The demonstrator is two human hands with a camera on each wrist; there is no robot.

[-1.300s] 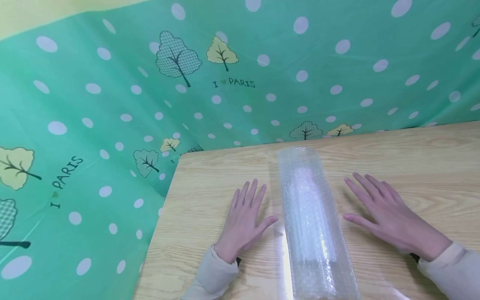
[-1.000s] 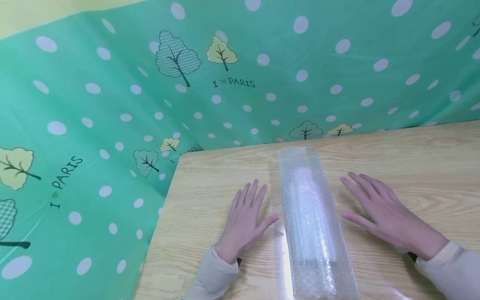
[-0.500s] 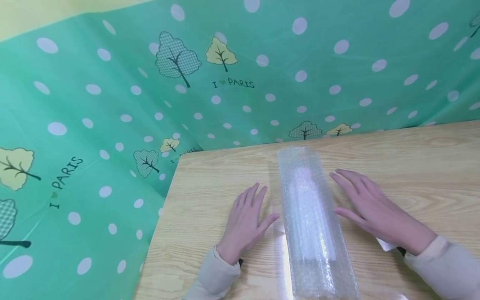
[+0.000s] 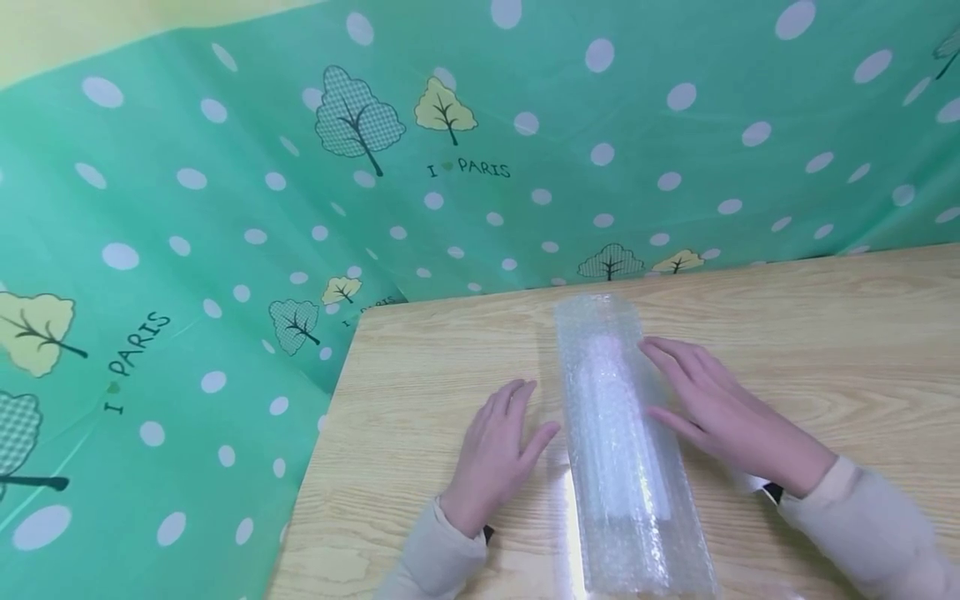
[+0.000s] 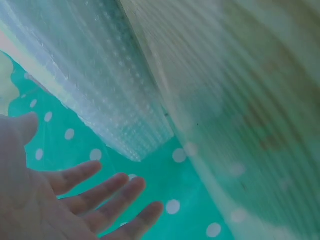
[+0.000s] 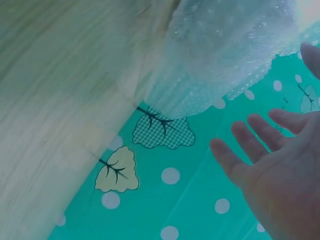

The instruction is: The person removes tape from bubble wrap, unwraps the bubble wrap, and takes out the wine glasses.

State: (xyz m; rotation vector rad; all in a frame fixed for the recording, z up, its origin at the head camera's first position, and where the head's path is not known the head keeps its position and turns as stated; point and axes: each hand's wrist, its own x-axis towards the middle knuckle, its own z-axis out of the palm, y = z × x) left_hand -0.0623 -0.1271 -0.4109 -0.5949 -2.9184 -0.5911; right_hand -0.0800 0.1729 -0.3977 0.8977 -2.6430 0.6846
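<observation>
A long package in clear bubble wrap (image 4: 622, 467) lies lengthwise on the wooden table between the two hands. Through the wrap shows a pale, bottle-shaped thing (image 4: 611, 400) with a narrow pinkish top, blurred by the bubbles. My left hand (image 4: 491, 458) is left of the package, fingers loosely bent, thumb towards its edge. Fingertips of my right hand (image 4: 727, 408) overlap the right edge of the wrap in the head view. Both wrist views show bare palms: the left hand (image 5: 85, 205) below the package (image 5: 95, 70), the right hand (image 6: 290, 170) beside its end (image 6: 215, 60).
The light wood table (image 4: 840, 350) extends to the right and ends at the left near the cloth. Behind and to the left hangs a green cloth (image 4: 480, 242) with white dots and printed trees. A strip of glare (image 4: 573, 533) lies along the package's left side.
My right hand has moved left, from apart from the package to its right edge. The left hand's fingers have bent a little more. The package has stayed in place.
</observation>
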